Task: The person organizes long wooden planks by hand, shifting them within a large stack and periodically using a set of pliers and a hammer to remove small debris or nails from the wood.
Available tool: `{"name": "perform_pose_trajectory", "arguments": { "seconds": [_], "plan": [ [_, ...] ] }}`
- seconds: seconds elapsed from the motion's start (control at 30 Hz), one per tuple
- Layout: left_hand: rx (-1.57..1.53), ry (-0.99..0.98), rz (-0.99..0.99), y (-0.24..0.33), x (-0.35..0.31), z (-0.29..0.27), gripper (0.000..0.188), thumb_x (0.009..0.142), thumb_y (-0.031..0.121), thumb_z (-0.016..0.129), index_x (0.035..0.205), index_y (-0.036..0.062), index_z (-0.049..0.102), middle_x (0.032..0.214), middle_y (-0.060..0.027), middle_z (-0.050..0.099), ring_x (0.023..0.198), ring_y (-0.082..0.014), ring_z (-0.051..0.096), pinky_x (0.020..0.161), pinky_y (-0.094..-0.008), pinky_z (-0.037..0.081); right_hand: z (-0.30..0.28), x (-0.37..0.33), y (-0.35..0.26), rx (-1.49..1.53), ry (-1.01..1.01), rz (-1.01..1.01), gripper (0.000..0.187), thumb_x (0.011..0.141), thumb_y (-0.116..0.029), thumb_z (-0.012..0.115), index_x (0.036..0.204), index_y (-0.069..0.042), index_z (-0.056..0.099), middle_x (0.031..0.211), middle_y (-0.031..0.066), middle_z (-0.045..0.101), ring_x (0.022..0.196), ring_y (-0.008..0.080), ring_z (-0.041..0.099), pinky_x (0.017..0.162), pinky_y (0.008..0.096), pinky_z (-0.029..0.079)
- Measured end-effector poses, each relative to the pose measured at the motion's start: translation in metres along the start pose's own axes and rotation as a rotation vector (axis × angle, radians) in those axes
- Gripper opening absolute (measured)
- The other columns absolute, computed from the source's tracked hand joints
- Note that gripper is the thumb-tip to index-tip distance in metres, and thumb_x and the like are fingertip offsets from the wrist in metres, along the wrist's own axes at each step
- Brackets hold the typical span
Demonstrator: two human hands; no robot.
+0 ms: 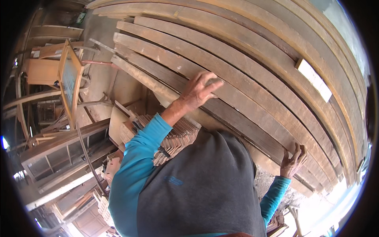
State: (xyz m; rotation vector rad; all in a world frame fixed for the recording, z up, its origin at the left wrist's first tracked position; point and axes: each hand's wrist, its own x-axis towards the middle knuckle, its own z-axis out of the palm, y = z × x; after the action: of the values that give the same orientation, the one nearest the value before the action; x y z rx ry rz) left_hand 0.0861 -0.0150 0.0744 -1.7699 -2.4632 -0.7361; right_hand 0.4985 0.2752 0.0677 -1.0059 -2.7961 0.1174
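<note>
Long brown wooden planks (252, 98) lie side by side, running from the upper left to the lower right. My left hand (200, 91) is over the nearer planks, its fingers bent and apart, with the fingertips at a plank's far edge. Farther right, my right hand (293, 160) is at the same group of planks. Its fingers are spread and bent over the wood, and its palm side is hidden. Neither hand visibly closes round a plank. Beneath my left wrist runs a darker, weathered plank (233, 118).
A short pale wood block (314, 80) lies across the farther planks. Below my left arm sits a stack of thin, shaped wooden pieces (181, 136). Wooden frames (71, 85) and a long, dark wooden frame (65, 150) stand at the left.
</note>
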Motion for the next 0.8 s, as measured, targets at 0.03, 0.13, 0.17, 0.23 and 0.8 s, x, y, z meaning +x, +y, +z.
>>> {"name": "perform_pose_trajectory", "arguments": {
  "seconds": [0.03,0.13,0.17,0.23,0.8],
  "plan": [
    [-0.025,-0.015,0.022,0.001,0.003,-0.001,0.081,0.061,0.015,0.095,0.135,0.0162,0.063,0.131,-0.0088,0.055,0.124,-0.0339,0.054,0.107,-0.048,0.046,0.002,-0.001,-0.003,0.041,0.043,0.072,0.067,0.082,-0.028,0.085,0.142,-0.012,0.058,0.142,0.0149,0.055,0.132,0.0384,0.051,0.107,0.0531,0.043],
    [0.044,0.0,-0.086,-0.001,0.004,0.002,0.08,0.061,0.013,0.094,0.135,0.0155,0.065,0.129,-0.0109,0.057,0.119,-0.035,0.056,0.102,-0.0484,0.047,0.003,0.002,-0.013,0.246,0.034,0.267,0.067,0.074,-0.021,0.09,0.134,-0.01,0.062,0.138,0.0158,0.056,0.126,0.0398,0.053,0.102,0.0521,0.047],
    [0.042,0.002,-0.11,-0.007,-0.006,0.004,0.081,0.06,0.012,0.094,0.136,0.0155,0.065,0.13,-0.0104,0.057,0.12,-0.0346,0.055,0.103,-0.0483,0.047,0.001,0.009,-0.019,0.196,0.04,0.231,0.067,0.073,-0.02,0.091,0.132,-0.009,0.062,0.137,0.0166,0.057,0.124,0.0399,0.054,0.101,0.0505,0.048],
    [0.06,0.006,-0.124,-0.004,-0.01,0.004,0.083,0.058,0.009,0.095,0.136,0.015,0.065,0.13,-0.0108,0.057,0.121,-0.0347,0.055,0.103,-0.048,0.046,0.001,0.011,-0.019,0.132,0.029,0.219,0.074,0.069,-0.024,0.093,0.134,-0.011,0.061,0.137,0.015,0.056,0.123,0.0379,0.053,0.104,0.0507,0.045],
    [0.28,-0.066,0.135,-0.012,-0.003,0.008,0.104,0.065,0.007,0.091,0.157,0.0128,0.043,0.162,-0.0224,0.04,0.145,-0.0449,0.043,0.117,-0.0602,0.036,0.007,-0.021,-0.005,0.122,0.158,0.289,0.068,0.069,-0.017,0.084,0.133,-0.016,0.061,0.134,0.0096,0.058,0.125,0.0326,0.055,0.103,0.0479,0.044]
  ]
}}
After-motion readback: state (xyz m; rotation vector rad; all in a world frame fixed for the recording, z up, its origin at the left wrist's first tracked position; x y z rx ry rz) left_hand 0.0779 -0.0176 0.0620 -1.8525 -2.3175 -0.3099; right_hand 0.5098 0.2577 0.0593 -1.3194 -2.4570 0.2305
